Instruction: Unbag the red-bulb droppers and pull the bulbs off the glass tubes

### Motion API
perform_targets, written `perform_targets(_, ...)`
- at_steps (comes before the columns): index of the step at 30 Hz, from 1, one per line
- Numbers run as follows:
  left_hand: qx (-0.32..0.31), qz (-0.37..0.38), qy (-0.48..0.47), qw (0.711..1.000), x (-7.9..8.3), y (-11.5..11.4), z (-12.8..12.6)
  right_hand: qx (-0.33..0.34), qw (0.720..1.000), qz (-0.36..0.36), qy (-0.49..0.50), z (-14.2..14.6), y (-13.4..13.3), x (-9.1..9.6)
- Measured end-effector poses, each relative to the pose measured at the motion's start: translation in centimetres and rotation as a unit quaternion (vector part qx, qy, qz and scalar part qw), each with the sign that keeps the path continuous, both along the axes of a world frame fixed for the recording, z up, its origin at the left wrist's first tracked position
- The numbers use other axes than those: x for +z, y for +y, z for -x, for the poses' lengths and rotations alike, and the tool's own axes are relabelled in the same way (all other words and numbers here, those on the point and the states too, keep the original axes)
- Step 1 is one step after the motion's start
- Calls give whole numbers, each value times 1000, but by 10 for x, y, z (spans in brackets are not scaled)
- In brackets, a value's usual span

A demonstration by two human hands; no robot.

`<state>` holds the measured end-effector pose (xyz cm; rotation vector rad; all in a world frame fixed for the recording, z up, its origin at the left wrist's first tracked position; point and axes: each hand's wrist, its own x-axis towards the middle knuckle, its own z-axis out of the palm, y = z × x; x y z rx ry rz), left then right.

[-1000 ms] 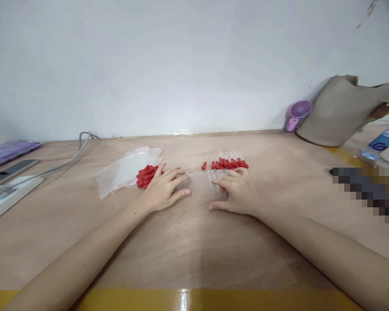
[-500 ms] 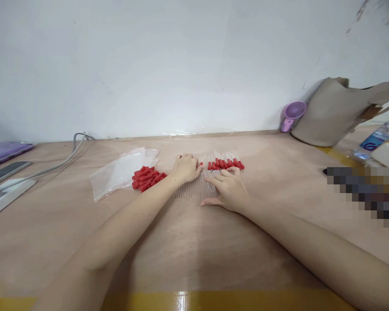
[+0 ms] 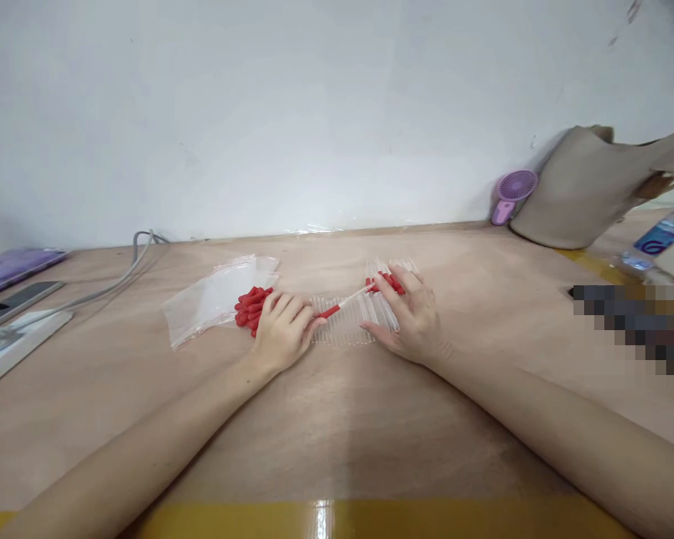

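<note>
A dropper with a red rubber bulb point(image 3: 330, 311) and a slim pale tube is pinched in my left hand point(image 3: 285, 328), by the bulb end. Its tube slants up to the right, its far end close to my right index finger. My right hand point(image 3: 416, 318) is open, fingers spread over the droppers with red bulbs point(image 3: 390, 281), partly covering them. Bare clear tubes point(image 3: 342, 326) lie side by side between my hands, some under my right hand. Loose red rubber bulbs point(image 3: 249, 305) are heaped just left of my left hand, which hides part of the heap.
Clear zip bags point(image 3: 202, 296) lie behind the bulb heap. On the left are a phone point(image 3: 19, 301), a cable point(image 3: 109, 284), a white power strip point(image 3: 39, 340) and a purple pouch point(image 3: 19, 266). A purple fan point(image 3: 514, 191), a beige bag point(image 3: 573, 187) and a bottle point(image 3: 660, 236) stand right.
My left hand has moved left and nearer to me, pulling a dropper by its red bulb across the bare tubes. My right hand has shifted slightly right and spread over the bulbed droppers.
</note>
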<state>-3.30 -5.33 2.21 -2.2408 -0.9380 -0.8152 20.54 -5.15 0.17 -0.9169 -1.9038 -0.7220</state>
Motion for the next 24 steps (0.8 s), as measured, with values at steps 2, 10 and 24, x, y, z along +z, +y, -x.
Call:
perform_targets(2,-28,-19,6,999,-3,-5,3,21,999,14,-44,0,-1,1)
perform_targets(10,-110,-75,39,990,-5,0,6,107,986,77,-100,0,2,-1)
perform_targets(24,-135,111,-20,984,-19,-11,-24,245,963,58,-91,3,4,-7)
